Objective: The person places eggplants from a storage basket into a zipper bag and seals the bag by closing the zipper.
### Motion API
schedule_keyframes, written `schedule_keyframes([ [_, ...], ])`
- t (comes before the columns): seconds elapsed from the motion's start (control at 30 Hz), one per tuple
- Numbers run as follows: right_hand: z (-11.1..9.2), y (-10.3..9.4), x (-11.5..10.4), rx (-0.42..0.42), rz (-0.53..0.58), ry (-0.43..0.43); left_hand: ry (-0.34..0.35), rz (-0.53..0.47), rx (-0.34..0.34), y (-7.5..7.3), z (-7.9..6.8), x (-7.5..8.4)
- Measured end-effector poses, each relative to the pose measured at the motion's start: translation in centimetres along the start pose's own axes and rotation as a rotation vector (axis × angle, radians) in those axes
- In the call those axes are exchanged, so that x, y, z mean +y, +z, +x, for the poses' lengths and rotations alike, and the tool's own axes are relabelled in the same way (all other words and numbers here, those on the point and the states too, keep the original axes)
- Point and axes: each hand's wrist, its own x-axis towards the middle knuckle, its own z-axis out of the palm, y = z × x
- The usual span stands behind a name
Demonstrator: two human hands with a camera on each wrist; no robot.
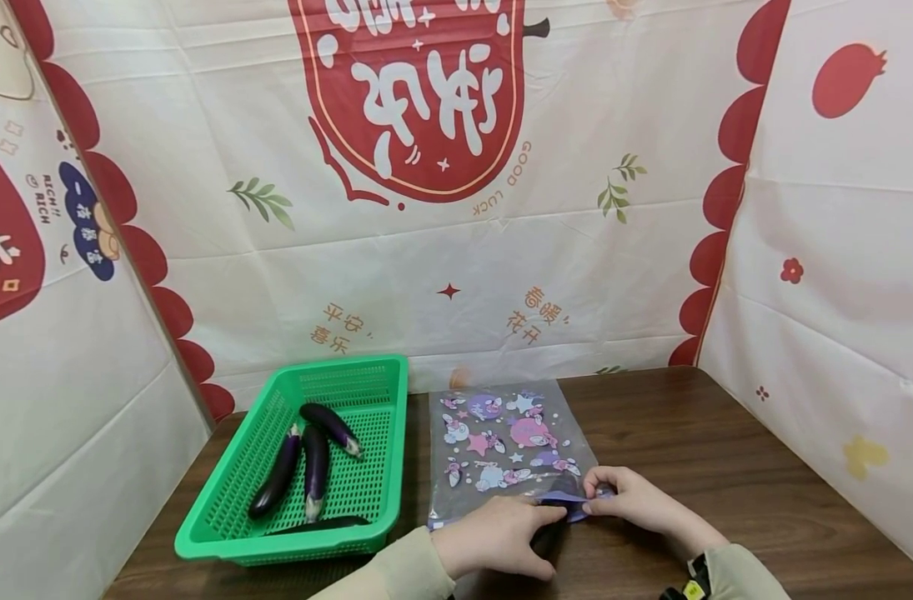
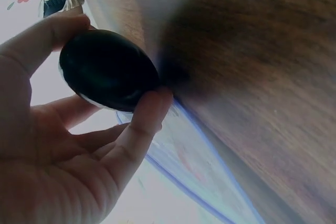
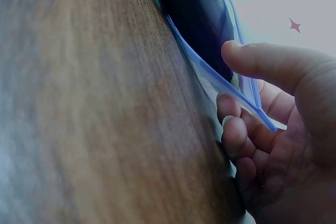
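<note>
My left hand [image 1: 494,533] grips a dark purple eggplant [image 2: 107,69] between thumb and fingers, at its rounded end. The eggplant's other end [image 3: 197,19] lies in the mouth of a clear zip bag [image 1: 464,496] with a purple zip edge. The bag lies flat on the table, printed with pink and purple cartoon figures and stars, its mouth towards me. At the right corner of that mouth, my right hand [image 1: 639,502] pinches the zip edge [image 3: 231,88], holding the two sides apart. In the head view my left hand covers much of the eggplant.
Left of the bag stands a green plastic basket [image 1: 401,467] with several eggplants [image 1: 316,467] in it. The brown wooden table [image 1: 651,425] extends to the right. White printed cloth [image 1: 426,275] hangs behind and at both sides.
</note>
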Motion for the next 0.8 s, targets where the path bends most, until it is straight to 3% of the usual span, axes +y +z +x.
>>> schedule_keyframes([
  [0.33,-0.04,0.04,-0.22,0.008,0.011,-0.005,-0.043,-0.014,-0.074,-0.44,-0.56,0.20],
  [0.8,0.05,0.00,0.03,0.007,0.022,0.002,-0.035,0.063,0.023,-0.06,-0.10,0.11],
])
